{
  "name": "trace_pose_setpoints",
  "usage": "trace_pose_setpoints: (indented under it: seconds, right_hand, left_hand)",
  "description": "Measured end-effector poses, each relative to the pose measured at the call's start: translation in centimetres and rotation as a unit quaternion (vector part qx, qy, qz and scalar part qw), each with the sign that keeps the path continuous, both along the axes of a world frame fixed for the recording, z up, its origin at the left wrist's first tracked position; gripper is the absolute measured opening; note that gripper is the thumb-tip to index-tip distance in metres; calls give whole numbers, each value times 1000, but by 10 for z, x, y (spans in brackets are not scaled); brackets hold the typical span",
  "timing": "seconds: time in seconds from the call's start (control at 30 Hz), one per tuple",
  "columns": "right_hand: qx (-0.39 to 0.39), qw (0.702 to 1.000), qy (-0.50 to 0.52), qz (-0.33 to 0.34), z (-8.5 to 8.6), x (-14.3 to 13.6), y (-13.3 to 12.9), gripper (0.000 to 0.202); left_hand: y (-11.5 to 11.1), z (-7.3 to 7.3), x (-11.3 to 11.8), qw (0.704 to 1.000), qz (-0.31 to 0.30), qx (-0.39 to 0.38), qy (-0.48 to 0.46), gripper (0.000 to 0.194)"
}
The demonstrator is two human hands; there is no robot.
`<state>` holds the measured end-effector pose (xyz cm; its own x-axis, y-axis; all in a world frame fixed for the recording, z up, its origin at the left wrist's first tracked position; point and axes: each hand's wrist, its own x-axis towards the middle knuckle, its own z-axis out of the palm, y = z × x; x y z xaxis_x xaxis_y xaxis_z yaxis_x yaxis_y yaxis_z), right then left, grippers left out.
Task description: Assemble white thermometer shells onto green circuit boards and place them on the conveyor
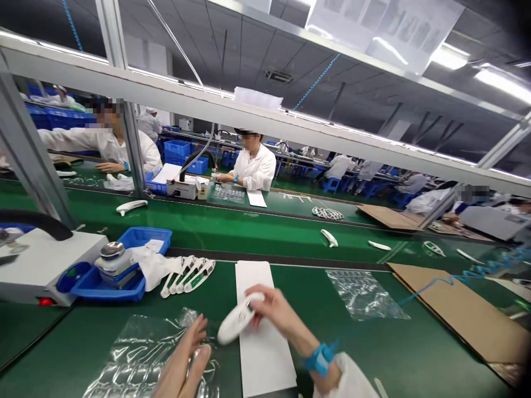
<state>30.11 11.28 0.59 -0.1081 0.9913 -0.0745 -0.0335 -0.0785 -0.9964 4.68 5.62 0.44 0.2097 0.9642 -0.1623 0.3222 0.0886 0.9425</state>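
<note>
My right hand [269, 310] grips one end of a white handheld plastic device [239, 321], a long rounded casing with small dark marks on its face. It is tilted above a white paper sheet [265, 354]. Beside the casing's lower end, my left hand [186, 356] holds nothing, thumb and fingers apart. Under that hand lies a clear plastic blister sheet [136, 354]. Several similar white casings [188, 275] with green boards showing inside stand in a row behind it. A blue wrist strap [321, 358] is around my right wrist.
A blue tray [110, 290] with a metal-capped bottle [113, 260] and white cloth stands left, near a white box [45, 265]. More blister sheet [365, 293] and cardboard [464, 315] lie right. White casings rest on the green conveyor [249, 232]. Co-workers [254, 163] sit across it.
</note>
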Motion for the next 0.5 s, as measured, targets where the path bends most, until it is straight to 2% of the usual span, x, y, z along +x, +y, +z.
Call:
trace_pose_setpoints:
  seconds: [0.07,0.1,0.17,0.23,0.3,0.37,0.43,0.5]
  right_hand:
    - [35,996,-4,-82,-5,29,45,51]
    - [52,991,-6,-121,-7,42,67,53]
    - [74,980,-20,-182,-13,60,105,55]
    - [81,971,-50,-218,-20,67,130,51]
    - [88,964,-91,-233,-29,66,140,41]
    - [104,957,-138,-232,-39,61,139,29]
    - [123,949,-188,-220,-48,59,131,20]
    - [134,938,-242,-207,-55,64,121,17]
  left_hand:
    - [27,7,-10,993,-34,63,98,55]
    - [41,9,-14,982,-40,125,136,47]
    - [69,8,-17,940,-35,265,211,36]
    - [95,4,-13,923,-30,303,236,33]
    - [116,0,-4,912,-33,321,253,32]
    - [127,-2,5,904,-39,335,264,32]
    - [126,-1,12,899,-50,345,265,31]
    - [112,3,15,897,-65,352,258,30]
